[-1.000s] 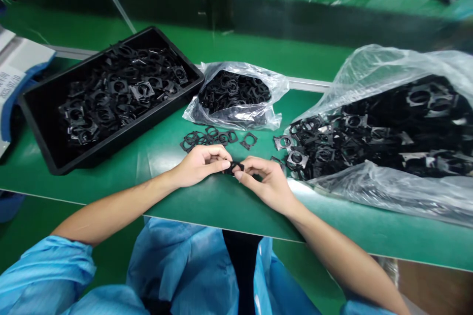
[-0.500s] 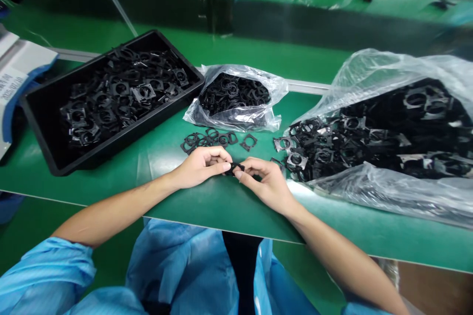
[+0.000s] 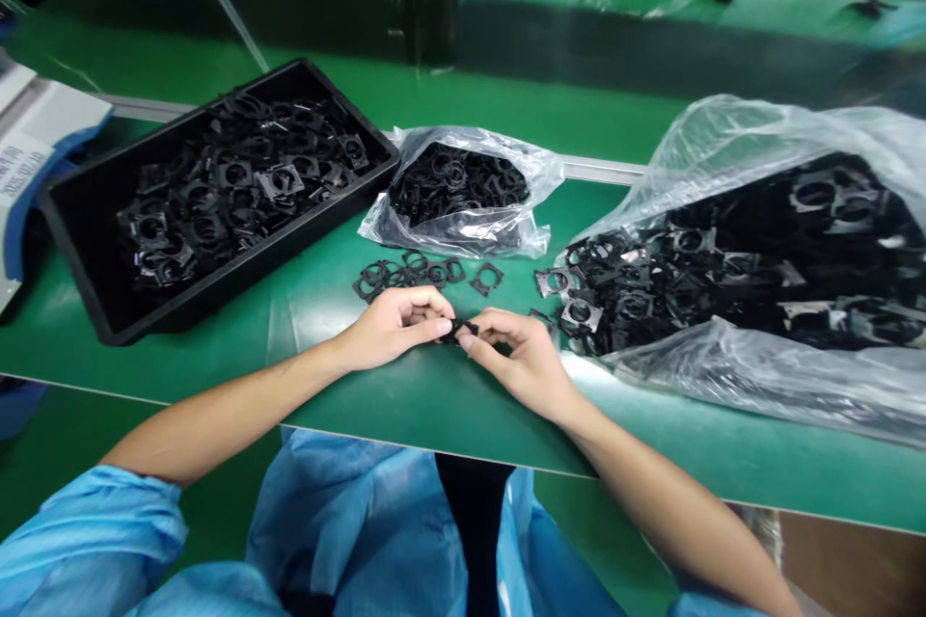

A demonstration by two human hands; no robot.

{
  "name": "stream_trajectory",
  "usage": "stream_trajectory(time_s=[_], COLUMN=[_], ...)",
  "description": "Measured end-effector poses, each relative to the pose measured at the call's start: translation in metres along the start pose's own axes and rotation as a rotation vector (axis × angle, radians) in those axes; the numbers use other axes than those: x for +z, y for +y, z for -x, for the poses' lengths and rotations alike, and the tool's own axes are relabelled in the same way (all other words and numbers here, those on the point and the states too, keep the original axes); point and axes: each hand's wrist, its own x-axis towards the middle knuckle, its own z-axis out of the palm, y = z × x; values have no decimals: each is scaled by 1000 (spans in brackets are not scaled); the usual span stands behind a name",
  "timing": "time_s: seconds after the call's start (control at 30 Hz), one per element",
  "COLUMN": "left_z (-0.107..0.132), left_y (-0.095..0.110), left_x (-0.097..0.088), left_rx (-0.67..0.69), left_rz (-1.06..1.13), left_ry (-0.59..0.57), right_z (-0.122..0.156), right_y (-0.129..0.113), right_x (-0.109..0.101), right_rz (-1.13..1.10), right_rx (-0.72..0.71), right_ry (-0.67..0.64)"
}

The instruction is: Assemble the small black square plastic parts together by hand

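Observation:
Between my two hands, just above the green tabletop, is a small black plastic part (image 3: 457, 332), mostly covered by the fingers. My left hand (image 3: 401, 323) pinches its left end between thumb and fingers. On its right end, the thumb and fingertips of my right hand (image 3: 519, 352) are closed too. Right behind the hands lie several loose black rings (image 3: 376, 275) in a cluster. A single square black frame with a round hole (image 3: 487, 279) rests apart from them. Whether the held part is one piece or two together, I cannot tell.
A black tray (image 3: 209, 294) of black frames stands at the left. Behind the hands sits a clear plastic bag (image 3: 470, 236) of black rings. At the right, a larger clear bag (image 3: 723, 371) spills black frames onto the table (image 3: 405, 405). A white-and-blue bin (image 3: 43, 145) is at far left.

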Motion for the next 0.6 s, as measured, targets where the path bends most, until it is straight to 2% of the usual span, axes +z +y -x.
stream_trajectory(time_s=[0.6], left_z=[1], left_y=[-2], left_x=[2], left_rx=[28], left_rz=[-20], left_ry=[-5], right_z=[2], right_y=[2], right_x=[0], right_rz=[72], right_rx=[-43], right_ry=[-8])
